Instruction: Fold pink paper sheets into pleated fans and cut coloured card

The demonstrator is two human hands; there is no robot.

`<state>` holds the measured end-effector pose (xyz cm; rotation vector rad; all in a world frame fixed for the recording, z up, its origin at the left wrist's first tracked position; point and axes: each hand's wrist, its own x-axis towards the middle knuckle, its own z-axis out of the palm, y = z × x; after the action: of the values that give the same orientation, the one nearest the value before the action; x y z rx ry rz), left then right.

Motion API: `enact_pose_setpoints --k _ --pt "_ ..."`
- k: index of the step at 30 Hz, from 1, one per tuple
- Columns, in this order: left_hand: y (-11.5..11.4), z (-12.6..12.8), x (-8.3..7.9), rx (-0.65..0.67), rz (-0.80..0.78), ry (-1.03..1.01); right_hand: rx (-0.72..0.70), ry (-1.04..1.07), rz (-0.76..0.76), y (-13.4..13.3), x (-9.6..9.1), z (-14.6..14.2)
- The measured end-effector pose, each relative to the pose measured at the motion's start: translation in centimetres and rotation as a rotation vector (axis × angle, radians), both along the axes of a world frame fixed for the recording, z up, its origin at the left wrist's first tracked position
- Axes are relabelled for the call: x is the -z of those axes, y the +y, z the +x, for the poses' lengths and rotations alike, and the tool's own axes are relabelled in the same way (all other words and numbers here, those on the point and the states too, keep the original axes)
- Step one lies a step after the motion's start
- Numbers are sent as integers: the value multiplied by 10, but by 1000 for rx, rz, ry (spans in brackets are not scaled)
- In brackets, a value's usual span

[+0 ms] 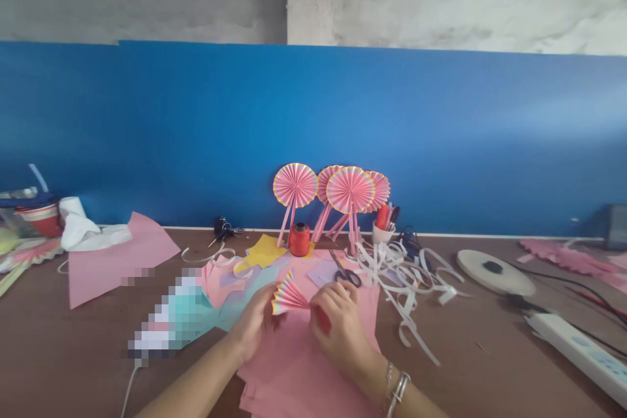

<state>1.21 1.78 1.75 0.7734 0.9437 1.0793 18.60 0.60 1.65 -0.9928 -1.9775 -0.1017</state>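
Left hand (253, 321) and right hand (340, 323) hold 1 pleated paper fan (290, 295) — pink, rainbow-edged.

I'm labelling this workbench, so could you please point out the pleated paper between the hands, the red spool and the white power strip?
Pleated paper (290, 296): head view, on its pink folds.
Red spool (299, 241): head view, on its front side.
White power strip (578, 351): head view, on its top face.

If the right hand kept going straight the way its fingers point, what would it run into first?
Probably the pleated paper, which the right hand appears to touch; the left hand comes next. Depth is uncertain.
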Motion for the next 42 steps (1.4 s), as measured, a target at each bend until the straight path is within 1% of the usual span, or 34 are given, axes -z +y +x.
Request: enact_pose_setpoints --k 1,3,5,7,10,14,16,18,20,22,24,27,29,32,35,42 --pt "0 -1 -3 -19 56 -32 16 5 9 1 0 0" --pt "2 -3 -7 -13 118 -90 43 22 16 2 1 0" --pt "3 -4 -6 -15 163 -62 79 49 21 3 1 1" --pt "5 -5 -3 -37 190 -2 116 71 33 4 1 1" --pt "5 -2 4 -45 175 51 162 66 47 6 1 4" --pt "1 4 5 -55 49 -22 209 -3 45 7 1 7" --pt "-2 8 4 -7 17 -35 234 -18 38 8 3 8" --pt "-6 12 3 99 61 25 238 -12 23 9 5 9" --pt "-9 14 1 203 126 110 208 -2 0 11 7 10" --pt "-10 13 -3 219 183 161 169 -1 -13 12 7 11" --pt "-8 8 -7 153 200 191 140 -15 -19 13 6 12" --pt "-3 -2 -13 28 180 262 103 -43 -20 12 2 12" --pt "2 -8 -14 -23 190 313 63 -62 -14 11 0 12" --pt "6 -11 -10 -71 210 355 -17 -95 -12 10 0 11" --pt "9 -12 -7 -57 195 319 -88 -134 -19 9 1 10" --pt "10 -21 -3 45 66 164 -288 -261 -10 1 -1 7"
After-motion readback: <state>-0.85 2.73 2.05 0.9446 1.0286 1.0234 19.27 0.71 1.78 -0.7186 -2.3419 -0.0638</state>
